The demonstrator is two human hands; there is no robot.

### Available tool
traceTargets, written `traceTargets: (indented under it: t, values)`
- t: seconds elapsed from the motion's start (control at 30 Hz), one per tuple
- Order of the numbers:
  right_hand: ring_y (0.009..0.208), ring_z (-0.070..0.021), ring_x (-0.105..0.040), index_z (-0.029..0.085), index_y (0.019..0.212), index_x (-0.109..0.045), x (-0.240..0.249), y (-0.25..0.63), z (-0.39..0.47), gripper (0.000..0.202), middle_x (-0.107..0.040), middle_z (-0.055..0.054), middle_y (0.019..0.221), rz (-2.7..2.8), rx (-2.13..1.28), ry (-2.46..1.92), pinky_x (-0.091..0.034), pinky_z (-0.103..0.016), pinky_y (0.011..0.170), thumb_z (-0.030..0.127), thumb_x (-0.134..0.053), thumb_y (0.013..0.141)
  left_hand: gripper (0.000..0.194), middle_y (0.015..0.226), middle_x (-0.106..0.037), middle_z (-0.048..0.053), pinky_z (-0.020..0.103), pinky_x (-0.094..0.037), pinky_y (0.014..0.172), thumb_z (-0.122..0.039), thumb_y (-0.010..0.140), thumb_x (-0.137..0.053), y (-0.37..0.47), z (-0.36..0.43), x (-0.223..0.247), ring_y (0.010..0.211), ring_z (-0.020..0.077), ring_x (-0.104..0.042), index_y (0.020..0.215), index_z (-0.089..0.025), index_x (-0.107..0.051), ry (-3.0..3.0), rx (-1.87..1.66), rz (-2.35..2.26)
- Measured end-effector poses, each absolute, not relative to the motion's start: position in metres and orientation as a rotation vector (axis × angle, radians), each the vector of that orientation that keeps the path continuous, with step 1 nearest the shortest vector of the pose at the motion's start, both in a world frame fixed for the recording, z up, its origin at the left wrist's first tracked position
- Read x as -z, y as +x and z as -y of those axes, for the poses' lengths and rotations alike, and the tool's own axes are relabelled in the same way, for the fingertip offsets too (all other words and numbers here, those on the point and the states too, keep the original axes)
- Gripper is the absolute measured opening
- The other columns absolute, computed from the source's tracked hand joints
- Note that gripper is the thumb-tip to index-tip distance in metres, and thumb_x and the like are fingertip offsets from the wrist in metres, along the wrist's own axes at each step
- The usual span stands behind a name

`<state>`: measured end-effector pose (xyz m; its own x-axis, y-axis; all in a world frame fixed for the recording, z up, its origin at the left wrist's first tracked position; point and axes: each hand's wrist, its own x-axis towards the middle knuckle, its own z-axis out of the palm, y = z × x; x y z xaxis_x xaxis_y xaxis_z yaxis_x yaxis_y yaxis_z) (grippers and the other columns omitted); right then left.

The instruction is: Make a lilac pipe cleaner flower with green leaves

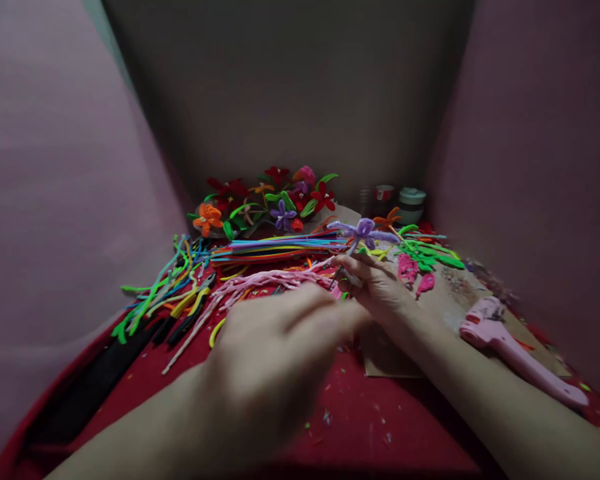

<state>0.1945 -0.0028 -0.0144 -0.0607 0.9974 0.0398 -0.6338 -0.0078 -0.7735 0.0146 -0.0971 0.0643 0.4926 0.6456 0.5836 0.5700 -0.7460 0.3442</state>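
Observation:
A purple pipe-cleaner flower point(365, 229) stands upright, its thin stem pinched between the thumb and fingers of my right hand point(373, 280). In front of it, closer to the camera, my left hand point(275, 353) is blurred by motion, with its fingers curled in. Its fingertips are hidden, so what they hold, if anything, does not show. Pink pipe cleaners point(260, 283) lie just beyond my left hand. Pink felt-like petals point(408, 268) and green leaf shapes point(430, 255) are beside my right hand on a piece of cardboard point(447, 300).
Finished flowers point(283, 215) are heaped at the back. Before them lies a bundle of coloured pipe cleaners point(280, 247). Yellow-and-black pliers point(190, 307) are at left, a pink glue gun point(520, 353) at right. A lidded cup point(411, 203) stands behind. Scraps dot the red cloth point(350, 413).

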Motion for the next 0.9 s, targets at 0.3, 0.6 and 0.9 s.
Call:
traceTargets:
  t: [0.3,0.6,0.9]
  values:
    - [0.061,-0.0107,-0.054,0.020,0.067,-0.071,0.018,0.180,0.015,0.017,-0.066,0.001,0.067,0.758,-1.591,-0.649,-0.040,-0.021,0.051,0.025,-0.081,0.054,0.022,0.085,-0.064,0.002,0.026,-0.044,0.070,-0.034,0.081,-0.056,0.018,0.033,-0.011,0.076,0.0151,-0.056,0.093,-0.017,-0.062,2.128,-0.766,-1.235]
    - [0.051,-0.0105,-0.049,0.020,0.066,-0.071,0.023,0.178,0.014,0.018,-0.063,0.002,0.059,0.796,-1.571,-0.672,-0.037,-0.025,0.050,0.025,-0.081,0.052,0.019,0.061,-0.050,-0.003,0.021,-0.035,0.054,-0.030,0.082,-0.053,0.027,0.035,-0.002,0.056,0.0093,-0.043,0.070,-0.015,-0.058,1.886,-0.835,-1.169]
    - [0.055,-0.0124,-0.053,0.019,0.067,-0.070,0.021,0.179,0.015,0.017,-0.064,0.001,0.062,0.843,-1.554,-0.672,-0.040,-0.025,0.052,0.027,-0.079,0.055,0.011,0.055,-0.049,-0.005,0.019,-0.035,0.046,-0.025,0.080,-0.051,0.039,0.035,-0.005,0.046,0.0068,-0.042,0.074,-0.015,-0.053,1.602,-0.935,-1.128]
